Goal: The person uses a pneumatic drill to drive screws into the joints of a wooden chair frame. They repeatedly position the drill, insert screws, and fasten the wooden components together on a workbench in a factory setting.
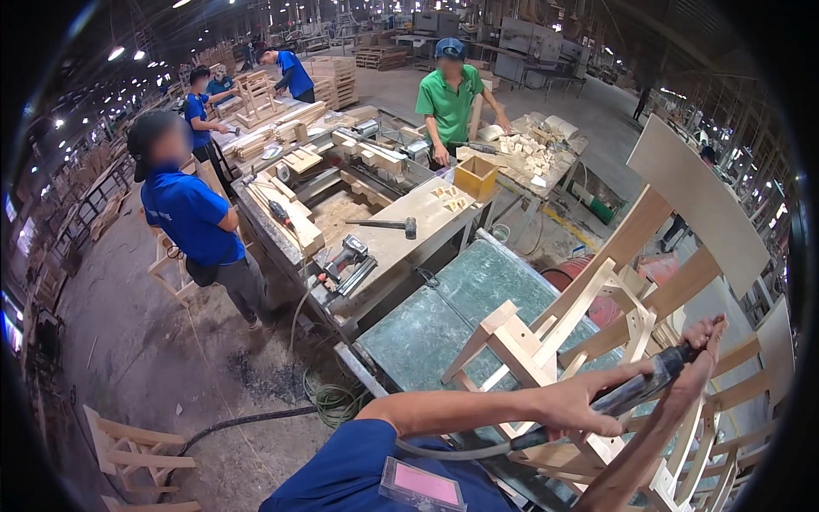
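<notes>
Both of my hands are on a long, dark, tube-shaped power screwdriver (636,388), with a hose trailing from its rear end. My left hand (584,403) is closed round the rear part of the body. Up at the front end, my right hand (706,337) has its fingers curled round the nose; the tip is hidden. Just beyond and below the tool stands a pale wooden chair frame (520,346) with a wide curved back panel (699,205). It rests on a worn green tabletop (426,328).
More chair frames (725,444) crowd the right. On the bench ahead lie a nail gun (345,260), a black mallet (384,224) and a yellow wooden box (475,177). Co-workers in blue (183,209) and green (452,102) stand around it. A coiled hose (337,401) lies on the floor.
</notes>
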### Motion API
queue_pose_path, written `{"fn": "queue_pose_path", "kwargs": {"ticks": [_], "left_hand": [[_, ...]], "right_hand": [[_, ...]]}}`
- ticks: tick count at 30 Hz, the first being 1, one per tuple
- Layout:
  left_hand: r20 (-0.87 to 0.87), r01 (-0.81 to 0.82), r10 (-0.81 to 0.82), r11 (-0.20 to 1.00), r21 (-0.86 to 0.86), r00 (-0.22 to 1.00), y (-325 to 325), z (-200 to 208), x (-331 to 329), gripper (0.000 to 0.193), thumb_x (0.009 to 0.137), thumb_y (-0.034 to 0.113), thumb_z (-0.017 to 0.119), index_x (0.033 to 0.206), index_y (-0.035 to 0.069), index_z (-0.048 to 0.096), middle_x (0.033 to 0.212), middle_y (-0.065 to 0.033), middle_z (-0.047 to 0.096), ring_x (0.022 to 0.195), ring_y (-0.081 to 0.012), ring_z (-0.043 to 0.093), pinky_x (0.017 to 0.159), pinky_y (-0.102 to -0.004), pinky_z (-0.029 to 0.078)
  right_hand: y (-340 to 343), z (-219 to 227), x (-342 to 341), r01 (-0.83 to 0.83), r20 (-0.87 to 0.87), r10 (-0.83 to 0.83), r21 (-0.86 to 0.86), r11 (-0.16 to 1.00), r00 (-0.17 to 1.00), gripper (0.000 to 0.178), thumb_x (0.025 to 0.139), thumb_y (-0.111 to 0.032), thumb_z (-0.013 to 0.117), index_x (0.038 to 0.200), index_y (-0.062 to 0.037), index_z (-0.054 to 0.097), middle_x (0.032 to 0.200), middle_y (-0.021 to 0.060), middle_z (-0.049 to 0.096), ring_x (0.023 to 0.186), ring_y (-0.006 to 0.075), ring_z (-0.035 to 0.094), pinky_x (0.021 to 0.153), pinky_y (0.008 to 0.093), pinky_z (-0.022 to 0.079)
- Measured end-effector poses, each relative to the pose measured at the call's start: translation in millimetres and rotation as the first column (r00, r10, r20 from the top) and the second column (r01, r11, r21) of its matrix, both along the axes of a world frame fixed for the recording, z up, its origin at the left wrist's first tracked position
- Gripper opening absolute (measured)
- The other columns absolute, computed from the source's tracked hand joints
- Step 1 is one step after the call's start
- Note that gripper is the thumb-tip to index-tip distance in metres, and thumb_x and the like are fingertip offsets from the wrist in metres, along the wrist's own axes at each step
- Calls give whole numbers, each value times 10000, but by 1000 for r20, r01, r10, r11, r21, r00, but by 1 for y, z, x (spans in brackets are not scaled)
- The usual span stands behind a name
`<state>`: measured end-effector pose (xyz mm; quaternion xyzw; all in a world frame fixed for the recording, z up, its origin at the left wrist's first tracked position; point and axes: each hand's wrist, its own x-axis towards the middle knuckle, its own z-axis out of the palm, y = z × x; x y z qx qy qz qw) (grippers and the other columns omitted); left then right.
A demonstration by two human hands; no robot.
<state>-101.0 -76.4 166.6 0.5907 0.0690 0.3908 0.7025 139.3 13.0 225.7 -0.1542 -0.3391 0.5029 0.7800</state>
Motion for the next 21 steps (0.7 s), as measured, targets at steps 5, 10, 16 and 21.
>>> {"fn": "queue_pose_path", "kwargs": {"ticks": [5,10,16,21], "left_hand": [[-38,36,-46,975,-221,998,-14,16,-34,905,764,153,660,1553,163,217,851,-59,584,626,-117,589,537,-246,499],[311,85,33,929,-360,950,-37,-40,-54,667,756,287,793,1294,70,464,881,-138,591,597,-165,593,496,-254,475],[28,-48,57,963,-267,998,-101,-112,-160,330,753,241,789,966,16,676,1050,-129,599,730,-141,588,536,-232,473],[-231,21,-94,954,-300,968,-166,-166,-199,314,832,172,755,1103,38,672,1205,-92,549,1036,-168,546,913,-278,432]], "right_hand": [[-7,-1,-37,24,-14,-26,-94,995,1000,264,1000,-222,562,1183,-32,551,1011,82,613,853,107,594,624,188,496],[-3,-39,-44,-122,-38,117,-177,977,992,231,989,-173,575,1150,-11,610,1136,126,671,1035,191,664,842,273,598],[1,-72,-28,-390,-180,348,-491,779,920,231,975,-162,612,1145,-7,601,904,41,618,709,84,587,637,195,546],[1,-88,-1,-243,-85,242,-604,759,967,254,959,-138,637,1155,16,588,906,46,615,706,69,581,613,179,534]]}}
